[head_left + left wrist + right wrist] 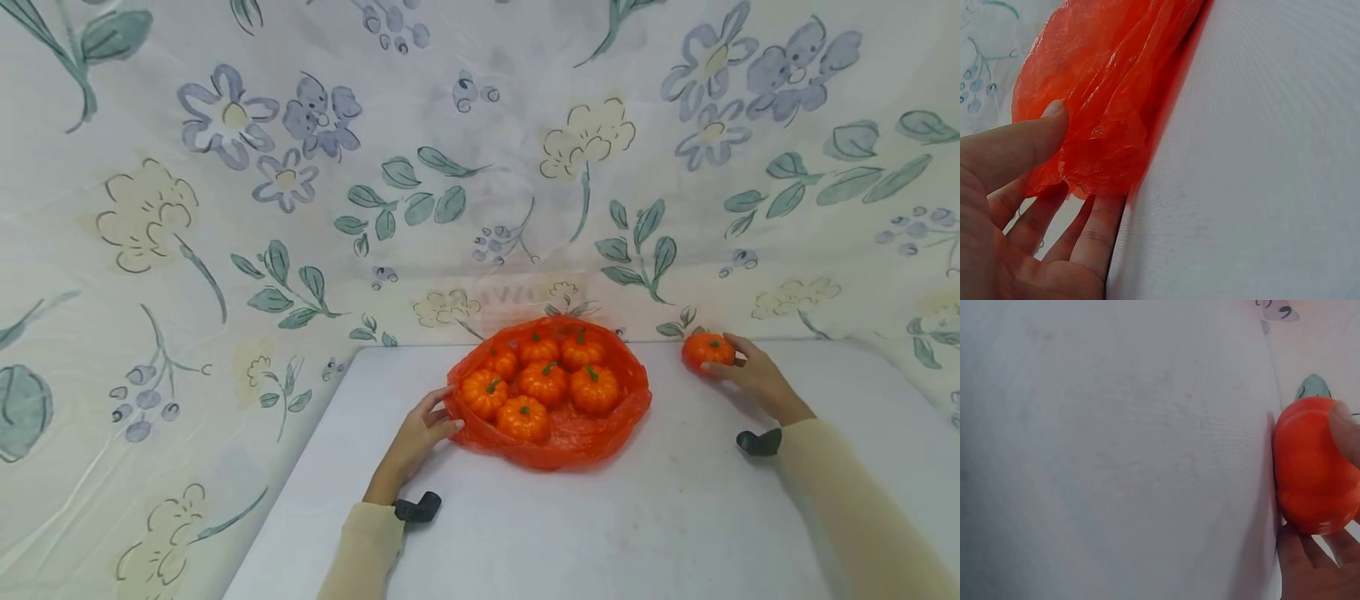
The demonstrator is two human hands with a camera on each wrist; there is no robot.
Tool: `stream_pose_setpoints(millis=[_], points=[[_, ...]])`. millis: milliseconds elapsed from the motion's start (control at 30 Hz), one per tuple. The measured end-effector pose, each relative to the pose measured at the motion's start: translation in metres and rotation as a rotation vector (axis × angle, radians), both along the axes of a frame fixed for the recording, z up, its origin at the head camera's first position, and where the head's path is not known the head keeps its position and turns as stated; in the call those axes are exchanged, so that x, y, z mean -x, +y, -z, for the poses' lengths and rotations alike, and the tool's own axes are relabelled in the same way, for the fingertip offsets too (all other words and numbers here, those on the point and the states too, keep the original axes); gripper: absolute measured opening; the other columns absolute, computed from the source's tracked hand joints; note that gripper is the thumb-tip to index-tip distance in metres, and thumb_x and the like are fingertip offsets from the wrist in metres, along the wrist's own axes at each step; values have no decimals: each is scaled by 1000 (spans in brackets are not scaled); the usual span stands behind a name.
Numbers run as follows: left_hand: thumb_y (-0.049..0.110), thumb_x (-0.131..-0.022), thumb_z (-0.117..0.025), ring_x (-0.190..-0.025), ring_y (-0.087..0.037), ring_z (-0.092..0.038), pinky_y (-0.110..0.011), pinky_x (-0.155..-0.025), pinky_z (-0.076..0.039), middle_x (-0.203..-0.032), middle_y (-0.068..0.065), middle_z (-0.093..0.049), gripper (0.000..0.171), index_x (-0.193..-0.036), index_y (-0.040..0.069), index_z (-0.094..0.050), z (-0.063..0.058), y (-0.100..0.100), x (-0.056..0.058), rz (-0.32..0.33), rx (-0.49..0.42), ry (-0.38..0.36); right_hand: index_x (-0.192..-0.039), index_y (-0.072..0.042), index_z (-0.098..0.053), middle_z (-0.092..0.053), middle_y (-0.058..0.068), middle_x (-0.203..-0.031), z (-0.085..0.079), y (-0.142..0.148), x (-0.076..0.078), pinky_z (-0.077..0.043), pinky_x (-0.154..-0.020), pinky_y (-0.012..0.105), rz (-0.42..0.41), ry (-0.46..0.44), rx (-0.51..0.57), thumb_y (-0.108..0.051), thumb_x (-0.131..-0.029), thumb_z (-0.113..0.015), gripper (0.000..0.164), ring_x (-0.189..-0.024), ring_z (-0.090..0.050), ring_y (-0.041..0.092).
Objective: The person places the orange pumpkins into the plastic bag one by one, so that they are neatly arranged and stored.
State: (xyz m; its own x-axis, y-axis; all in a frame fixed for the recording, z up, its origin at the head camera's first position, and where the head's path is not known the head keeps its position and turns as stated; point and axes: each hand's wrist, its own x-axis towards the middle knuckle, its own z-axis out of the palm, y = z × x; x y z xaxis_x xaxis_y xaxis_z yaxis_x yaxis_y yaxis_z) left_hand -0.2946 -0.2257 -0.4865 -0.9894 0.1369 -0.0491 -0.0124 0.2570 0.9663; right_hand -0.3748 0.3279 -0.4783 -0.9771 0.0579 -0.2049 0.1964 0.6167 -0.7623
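A thin red plastic bag [577,446] lies spread open on the white table, its rim folded into a rough ring. Inside it sit several small orange toy pumpkins [542,385] with green stems. At the bag's left side is my left hand [414,440]; in the left wrist view its thumb lies on the crinkled plastic [1107,119] and the other fingers reach behind it. To the right of the bag, my right hand [759,385] grips a single pumpkin [699,352] between thumb and fingers. That pumpkin [1311,469] appears at or close to the tabletop in the right wrist view.
A white tabletop [562,533] extends under both arms. Behind it and along the left hangs a floral cloth [495,208], meeting the table's back edge just beyond the bag. Each wrist wears a black camera mount, one at the left cuff [418,507].
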Motion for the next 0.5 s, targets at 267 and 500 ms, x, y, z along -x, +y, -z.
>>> stream_pose_setpoints(millis=[267,500], points=[[24,-90,-74,-141,-37,-42,-48,-109,-46,-161,-10,-34,67,-149,19,-43,4,0,0,3,6,7,-160,-9,-2,-6,31,-163,2,0,-3,-28,-110,73,-2,13,-14,-58,-90,-65,106,-142,-20,57],[24,-89,-74,-141,-36,-43,-47,-109,-47,-161,-9,-35,67,-149,20,-44,2,-1,0,-4,13,9,-160,-8,-2,-6,31,-163,-5,-1,-8,-29,-110,72,-24,17,-9,-60,-90,-64,107,-142,-20,57]])
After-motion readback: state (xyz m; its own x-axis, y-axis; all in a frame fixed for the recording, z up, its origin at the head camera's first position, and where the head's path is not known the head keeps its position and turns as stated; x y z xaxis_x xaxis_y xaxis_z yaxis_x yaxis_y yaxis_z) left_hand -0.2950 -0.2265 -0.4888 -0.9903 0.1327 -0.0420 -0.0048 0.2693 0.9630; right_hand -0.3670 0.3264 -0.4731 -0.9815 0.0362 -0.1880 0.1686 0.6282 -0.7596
